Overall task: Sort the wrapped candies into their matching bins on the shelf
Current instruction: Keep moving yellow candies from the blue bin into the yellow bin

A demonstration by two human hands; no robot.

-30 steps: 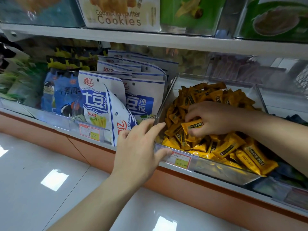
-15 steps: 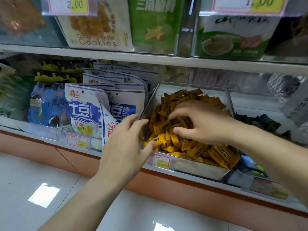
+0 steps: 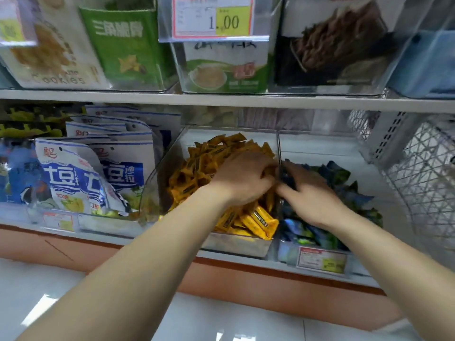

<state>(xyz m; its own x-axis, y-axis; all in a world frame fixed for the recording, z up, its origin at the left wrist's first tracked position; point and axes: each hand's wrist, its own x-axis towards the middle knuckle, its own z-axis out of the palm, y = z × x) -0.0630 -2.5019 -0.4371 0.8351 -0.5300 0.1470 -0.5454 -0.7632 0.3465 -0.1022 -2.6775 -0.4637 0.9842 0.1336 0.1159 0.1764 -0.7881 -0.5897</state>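
Shelf bin: yellow candies (black-labelled), heaped.

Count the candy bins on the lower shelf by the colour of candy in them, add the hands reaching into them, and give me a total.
Yellow candy bin: 1
Dark blue-green candy bin: 1
Hands: 2, the left hand in the yellow candies and the right hand over the dark ones
Total: 4

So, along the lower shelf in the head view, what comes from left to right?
White-and-blue plastic snack bags → yellow wrapped candies → dark blue-green wrapped candies → white wire mesh basket.
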